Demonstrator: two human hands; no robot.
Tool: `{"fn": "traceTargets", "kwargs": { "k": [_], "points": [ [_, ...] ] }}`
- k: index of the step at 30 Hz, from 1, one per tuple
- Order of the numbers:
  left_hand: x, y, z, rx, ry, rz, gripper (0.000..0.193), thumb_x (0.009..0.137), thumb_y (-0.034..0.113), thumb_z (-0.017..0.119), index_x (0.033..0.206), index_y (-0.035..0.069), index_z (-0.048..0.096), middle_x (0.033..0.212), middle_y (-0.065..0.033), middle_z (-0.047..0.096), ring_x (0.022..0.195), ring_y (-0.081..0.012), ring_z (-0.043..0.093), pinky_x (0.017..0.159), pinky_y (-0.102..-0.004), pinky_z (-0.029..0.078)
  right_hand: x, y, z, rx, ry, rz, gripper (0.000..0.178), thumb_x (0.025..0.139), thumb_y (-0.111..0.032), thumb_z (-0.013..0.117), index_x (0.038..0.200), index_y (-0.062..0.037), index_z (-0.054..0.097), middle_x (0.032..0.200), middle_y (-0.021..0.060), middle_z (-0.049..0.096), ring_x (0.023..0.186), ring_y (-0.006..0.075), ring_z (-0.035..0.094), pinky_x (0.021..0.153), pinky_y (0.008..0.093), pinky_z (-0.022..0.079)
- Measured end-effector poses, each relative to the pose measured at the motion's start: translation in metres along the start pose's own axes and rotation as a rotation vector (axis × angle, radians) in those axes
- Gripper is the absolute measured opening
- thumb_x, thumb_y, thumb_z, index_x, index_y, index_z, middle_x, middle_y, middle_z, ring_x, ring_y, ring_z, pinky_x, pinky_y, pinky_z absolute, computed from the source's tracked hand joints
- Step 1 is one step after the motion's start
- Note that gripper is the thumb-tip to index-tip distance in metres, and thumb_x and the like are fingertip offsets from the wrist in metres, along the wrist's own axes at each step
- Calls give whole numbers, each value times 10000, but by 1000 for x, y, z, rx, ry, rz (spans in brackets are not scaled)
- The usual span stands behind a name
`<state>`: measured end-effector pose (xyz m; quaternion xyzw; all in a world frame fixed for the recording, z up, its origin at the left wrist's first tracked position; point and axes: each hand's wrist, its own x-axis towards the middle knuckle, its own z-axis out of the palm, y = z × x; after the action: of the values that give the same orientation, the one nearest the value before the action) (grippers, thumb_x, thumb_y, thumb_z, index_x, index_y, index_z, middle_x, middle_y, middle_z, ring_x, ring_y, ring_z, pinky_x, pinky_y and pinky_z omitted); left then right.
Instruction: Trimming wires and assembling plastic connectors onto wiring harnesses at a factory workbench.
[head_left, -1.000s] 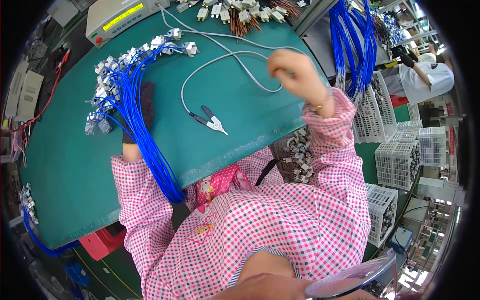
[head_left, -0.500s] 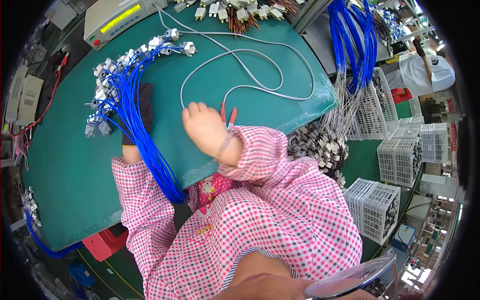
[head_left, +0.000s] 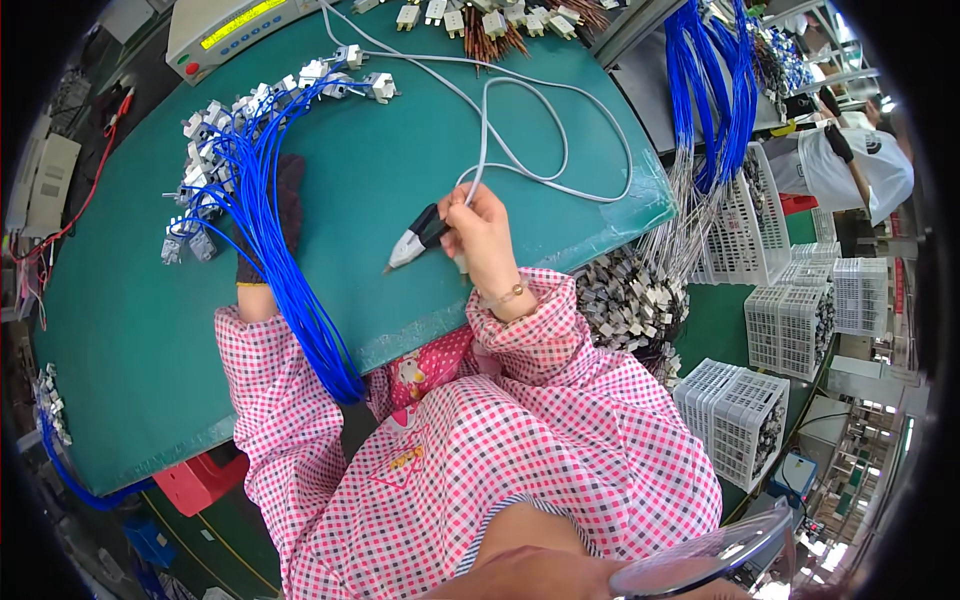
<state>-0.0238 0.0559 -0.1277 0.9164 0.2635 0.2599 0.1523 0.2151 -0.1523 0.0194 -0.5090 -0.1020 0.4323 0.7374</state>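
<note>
A thick bundle of blue wires lies across the green table and hangs over its near edge. White and grey plug connectors are fanned out at its far end. My left hand, in a dark glove, is beneath the bundle; the wires hide most of its fingers. To the right, my right hand is closed round a black-handled alligator clip on a grey lead. The clip's metal jaws point left, toward the bundle, and stay apart from it.
At the far left of the green table stands a tester with a yellow display. More plugs lie at the back. Blue wires hang at the right, near white crates. A red stool is under the table.
My right hand has turned and shifted right, and the black clip now shows in it. The red-handled clip seen beside it before no longer shows clearly. My left hand has barely moved.
</note>
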Motion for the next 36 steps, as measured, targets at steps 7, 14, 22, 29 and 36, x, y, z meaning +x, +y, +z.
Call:
{"fn": "traceTargets", "kwargs": {
  "k": [7,14,22,29,36],
  "points": [
    [28,44,-36,-125,-57,-37,350,969,207,436,1251,28,541,1254,-139,562,1126,-277,542,950,-335,446,2,-3,-8,-1370,178,-662,200,730,-71,665,853,-2,523,846,138,509,685,323,525,657,407,446],
    [62,83,-88,-274,-112,-62,348,938,187,512,1235,12,560,1228,-136,590,1134,-279,549,959,-347,436,-1,-29,-38,-1530,181,-730,236,697,-59,690,885,2,562,966,172,497,868,363,516,739,440,454],
    [18,148,-157,-359,128,-594,365,944,179,515,1250,-15,553,1199,-144,606,1124,-234,556,997,-317,389,24,-30,-45,-1703,121,-564,202,716,-123,647,812,9,529,769,200,614,661,385,624,593,456,518],
    [11,248,-141,-522,574,-279,343,959,115,462,1263,-30,526,1253,-166,569,1183,-271,522,1041,-387,370,3,-49,-15,-1044,-195,-624,97,866,-47,588,907,11,522,692,104,549,587,180,574,526,256,471],
    [40,293,-77,-1517,613,-553,459,979,300,480,1346,27,446,1241,-128,576,1126,-236,551,954,-367,438,-43,-24,31,-49,-76,-1037,158,947,-83,491,1055,7,418,899,140,569,705,165,568,657,283,497]
  ]
}}
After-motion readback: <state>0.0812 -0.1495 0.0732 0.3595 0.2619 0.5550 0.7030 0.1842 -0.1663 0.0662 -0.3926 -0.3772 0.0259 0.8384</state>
